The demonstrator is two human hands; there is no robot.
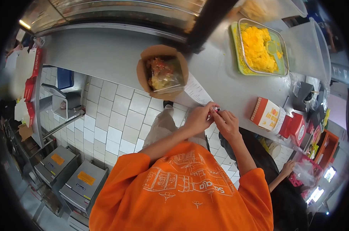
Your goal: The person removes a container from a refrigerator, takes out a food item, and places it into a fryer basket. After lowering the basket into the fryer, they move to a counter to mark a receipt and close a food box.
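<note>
My left hand [200, 121] and my right hand [228, 124] come together at the counter's front edge, fingers closed in a pinch. A small dark item with a pinkish-red part [216, 109] shows between the fingertips; its kind is too small to tell. Just beyond them a printed receipt [196, 91] lies on the steel counter, its near end by my fingertips. At the receipt's far end stands an open brown paper food box [143, 73], holding food with red and yellow bits and a clear plastic packet.
A clear-walled tub [239, 42] of yellow food stands at the back right. A red-and-white box [267, 114] lies on the right counter. Another person's hand [288, 168] is at a plastic bag [304, 172], lower right. Grey metal units [84, 184] stand lower left.
</note>
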